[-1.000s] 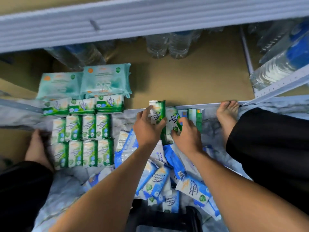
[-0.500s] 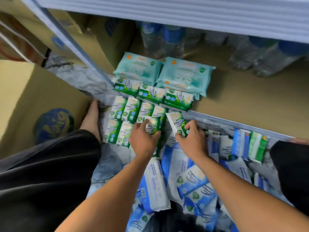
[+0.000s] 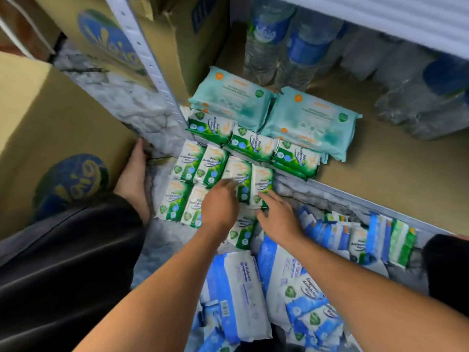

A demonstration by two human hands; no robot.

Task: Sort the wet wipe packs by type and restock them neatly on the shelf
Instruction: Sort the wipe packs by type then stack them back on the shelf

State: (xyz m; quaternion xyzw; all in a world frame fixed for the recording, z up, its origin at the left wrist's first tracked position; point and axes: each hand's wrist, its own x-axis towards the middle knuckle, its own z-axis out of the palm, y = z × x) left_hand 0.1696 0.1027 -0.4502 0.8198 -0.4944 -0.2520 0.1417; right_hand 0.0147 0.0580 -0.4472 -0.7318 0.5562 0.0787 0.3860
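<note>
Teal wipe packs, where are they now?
The teal packs lie side by side, upper centre of head view, on the shelf between the water bottles and the green packs.

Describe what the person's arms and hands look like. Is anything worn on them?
The left hand and the right hand wear no gloves, and no ring shows. The left forearm and the right forearm are bare to the picture's edge, with no sleeve, watch or bracelet in view. The only clothing seen is a black garment over the legs.

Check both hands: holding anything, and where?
Right hand: nothing; straight fingers touch a green pack's near end. Left hand: fingers blurred, grip cannot be told.
</note>
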